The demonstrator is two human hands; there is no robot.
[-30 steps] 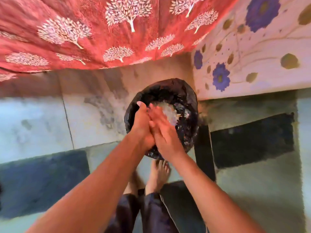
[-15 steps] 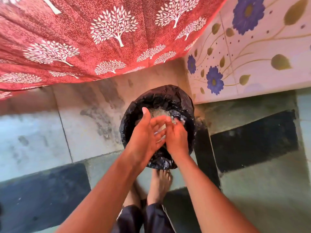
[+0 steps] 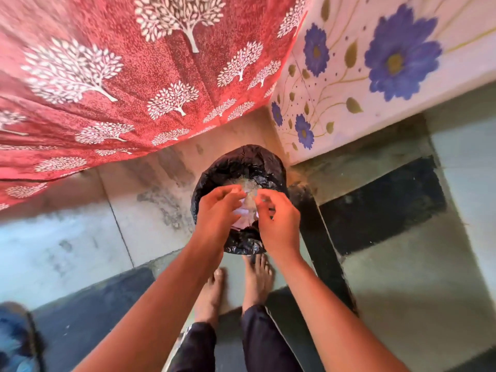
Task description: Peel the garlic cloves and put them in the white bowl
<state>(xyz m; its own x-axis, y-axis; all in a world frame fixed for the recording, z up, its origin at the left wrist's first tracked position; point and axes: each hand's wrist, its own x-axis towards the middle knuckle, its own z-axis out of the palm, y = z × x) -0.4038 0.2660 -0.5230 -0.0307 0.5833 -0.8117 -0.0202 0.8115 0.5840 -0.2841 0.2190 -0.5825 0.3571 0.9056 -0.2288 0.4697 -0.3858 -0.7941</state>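
fingers (image 3: pixel 230 193) now parted (blurred), over bin (image 3: pixel 241 162)

So the person's got both forearms bare all the way up as far as the shot goes, no sleeves showing, and nothing on the wrists either that I can make out. No rings or bands visible on the left hand (image 3: pixel 217 210) or the right hand (image 3: pixel 279 224), though it's a bit blurry. Lower down they're wearing dark trousers (image 3: pixel 257 342), navy or black, hard to say, ending above the ankles. Barefoot, both feet (image 3: pixel 257 277) with no shoes or socks.
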